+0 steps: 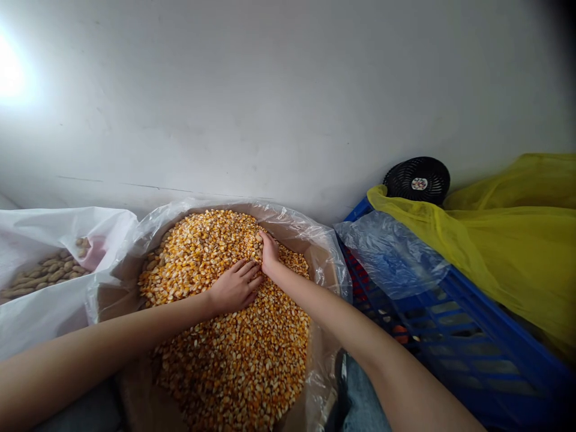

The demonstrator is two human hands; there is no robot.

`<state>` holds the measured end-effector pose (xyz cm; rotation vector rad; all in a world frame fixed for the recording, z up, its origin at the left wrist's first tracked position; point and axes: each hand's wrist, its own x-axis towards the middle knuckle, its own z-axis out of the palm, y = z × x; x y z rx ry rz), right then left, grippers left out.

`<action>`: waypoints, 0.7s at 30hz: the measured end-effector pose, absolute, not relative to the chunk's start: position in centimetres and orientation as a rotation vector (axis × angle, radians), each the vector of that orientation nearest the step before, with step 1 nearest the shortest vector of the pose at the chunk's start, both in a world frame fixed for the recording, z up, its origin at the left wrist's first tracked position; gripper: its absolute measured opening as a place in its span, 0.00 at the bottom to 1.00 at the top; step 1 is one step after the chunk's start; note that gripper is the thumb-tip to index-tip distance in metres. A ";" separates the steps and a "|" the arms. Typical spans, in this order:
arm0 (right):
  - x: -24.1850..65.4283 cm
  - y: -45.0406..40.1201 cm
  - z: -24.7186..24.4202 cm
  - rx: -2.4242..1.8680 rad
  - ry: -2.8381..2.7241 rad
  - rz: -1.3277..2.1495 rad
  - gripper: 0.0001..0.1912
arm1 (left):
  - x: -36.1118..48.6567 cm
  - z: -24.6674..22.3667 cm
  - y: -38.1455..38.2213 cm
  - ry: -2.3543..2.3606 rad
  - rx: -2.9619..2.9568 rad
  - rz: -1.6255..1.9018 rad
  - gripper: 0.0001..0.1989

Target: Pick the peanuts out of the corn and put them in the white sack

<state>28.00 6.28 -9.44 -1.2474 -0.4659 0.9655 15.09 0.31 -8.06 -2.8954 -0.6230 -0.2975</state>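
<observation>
A large heap of dried yellow-orange corn kernels [238,360] fills a sack lined with clear plastic [328,258] in front of me. My left hand [237,287] lies palm down on the middle of the heap, fingers stretched out toward the right. Just beyond its fingertips, my right hand [270,251] rests on edge against the kernels, palm facing left. The right thumb is uppermost, and the lower fingers are partly hidden by corn. Both hands touch the kernels, and I see no tool in either.
On the left, a white sack [108,228] holds peanuts in their shells [49,270]. To the right stands a blue plastic crate [477,318] with clear plastic film [396,252] over its edge, yellow mesh [508,252] and a black fan [418,180]. A pale wall [270,102] rises behind.
</observation>
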 end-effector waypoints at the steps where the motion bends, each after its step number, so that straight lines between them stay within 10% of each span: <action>1: 28.0 6.3 -9.4 -1.250 -0.469 0.963 0.12 | 15.1 -8.1 0.3 -0.624 -2.890 -0.298 0.19; 21: 27.2 6.6 -9.9 -1.286 -0.471 0.892 0.11 | 14.9 -7.8 0.2 -0.674 -2.835 -0.304 0.22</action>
